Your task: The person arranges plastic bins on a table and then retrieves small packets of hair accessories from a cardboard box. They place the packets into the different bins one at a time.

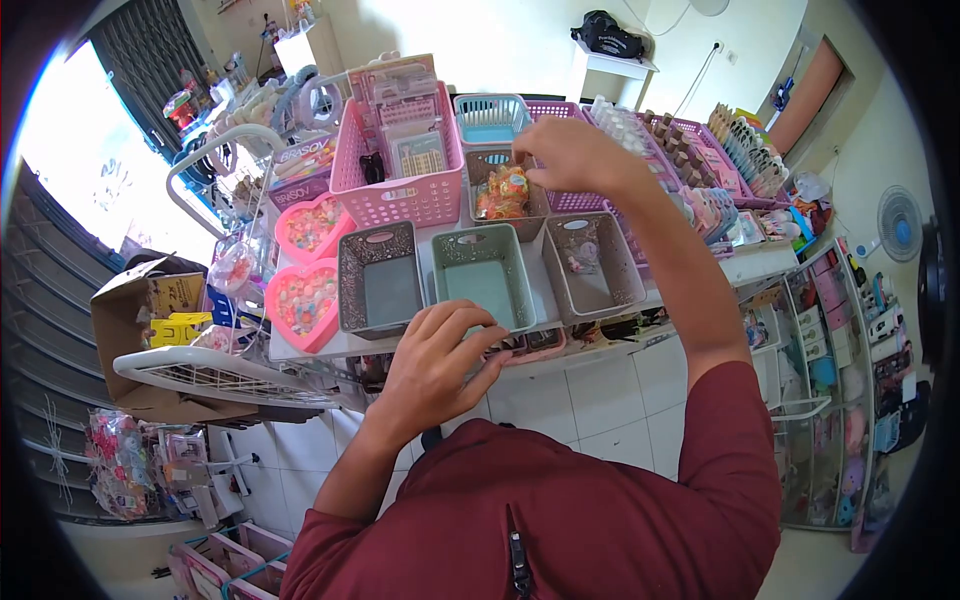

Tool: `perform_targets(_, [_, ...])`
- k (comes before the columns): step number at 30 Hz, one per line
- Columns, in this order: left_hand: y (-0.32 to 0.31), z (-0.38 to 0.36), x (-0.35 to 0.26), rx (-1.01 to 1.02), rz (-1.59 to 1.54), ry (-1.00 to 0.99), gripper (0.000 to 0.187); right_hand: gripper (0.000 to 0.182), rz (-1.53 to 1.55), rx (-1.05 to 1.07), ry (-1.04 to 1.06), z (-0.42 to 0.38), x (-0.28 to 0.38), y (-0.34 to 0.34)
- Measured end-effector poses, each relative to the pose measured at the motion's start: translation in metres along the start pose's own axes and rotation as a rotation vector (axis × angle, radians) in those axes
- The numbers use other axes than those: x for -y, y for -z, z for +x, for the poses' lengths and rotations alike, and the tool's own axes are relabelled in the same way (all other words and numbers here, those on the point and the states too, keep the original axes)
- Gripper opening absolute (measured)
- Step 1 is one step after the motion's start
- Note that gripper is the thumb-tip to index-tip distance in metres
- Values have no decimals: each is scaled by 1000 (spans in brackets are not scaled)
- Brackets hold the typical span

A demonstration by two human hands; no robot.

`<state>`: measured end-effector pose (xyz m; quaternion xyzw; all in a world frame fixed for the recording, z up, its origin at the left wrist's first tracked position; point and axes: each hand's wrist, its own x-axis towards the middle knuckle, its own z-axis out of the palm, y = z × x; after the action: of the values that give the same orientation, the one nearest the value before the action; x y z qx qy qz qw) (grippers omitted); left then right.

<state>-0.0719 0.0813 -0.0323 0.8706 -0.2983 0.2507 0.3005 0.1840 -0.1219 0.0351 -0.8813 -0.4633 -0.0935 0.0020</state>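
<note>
Reaching right hand (572,155) into grey basket (503,190), perhaps sweets inside

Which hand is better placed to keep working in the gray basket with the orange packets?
Right, probably. The right hand is already over the gray basket, fingertips at the orange packets. The left hand is curled at the table's near edge, by the empty green basket, farther away.

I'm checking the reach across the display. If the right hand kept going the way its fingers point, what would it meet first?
Probably the orange packets in the grey basket: the right hand points left and down at them, fingertips at the basket's rim. Depth is hard to judge here.
</note>
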Motion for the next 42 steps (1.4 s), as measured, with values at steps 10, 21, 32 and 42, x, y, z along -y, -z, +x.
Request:
perform_targets(10, [-16,-137,22,621,-1057,877,28,24,1552,278,552,-141,176,-70])
perform_targets(21, [-75,-674,-134,593,-665,2481,60,47,928,1206,-371,-407,190,-565])
perform_targets(32, [-105,-815,-122,-836,-1748,2079,73,50,395,1247,501,-163,338,-623])
perform_targets(42, [161,-787,-62,-627,-1191,2156,66,50,1127,1087,548,101,713,-366])
